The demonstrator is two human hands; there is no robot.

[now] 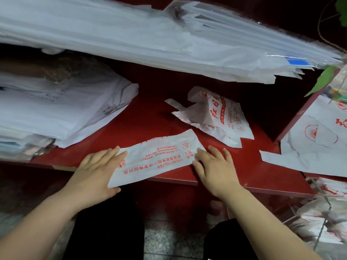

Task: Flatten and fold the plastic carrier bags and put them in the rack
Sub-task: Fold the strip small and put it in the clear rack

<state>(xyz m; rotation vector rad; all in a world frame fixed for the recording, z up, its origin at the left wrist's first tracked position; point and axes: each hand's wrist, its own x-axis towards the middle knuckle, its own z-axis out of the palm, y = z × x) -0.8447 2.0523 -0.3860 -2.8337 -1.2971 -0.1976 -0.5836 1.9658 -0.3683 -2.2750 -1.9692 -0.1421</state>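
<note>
Your left hand [97, 167] and right hand [215, 166] lie at either end of a folded bag [157, 158] on the red table [150, 117]. The fingers of both are straight and released, pinching nothing. The right fingertips press the bag's right end, while its left edge lies over part of the left hand.

The step in hand looks like flattening a long fold. The next move probably calls for one more fold, end to end, before the bag goes to what seems to be the wire rack [322, 229], low and to the right of your right fingers.

The bag's near corner overhangs the table's front edge just below your left fingers, so press there lightly or the film may slide off. There is bare table beyond your fingertips. A crumpled bag [216, 115] waits beyond the right fingers, apart from the folded one. A stack of white bags [56, 113] crowds in beyond the left fingers, another stack [131, 44] overhangs farther back, and loose bags [309, 145] lie out to the right.
</note>
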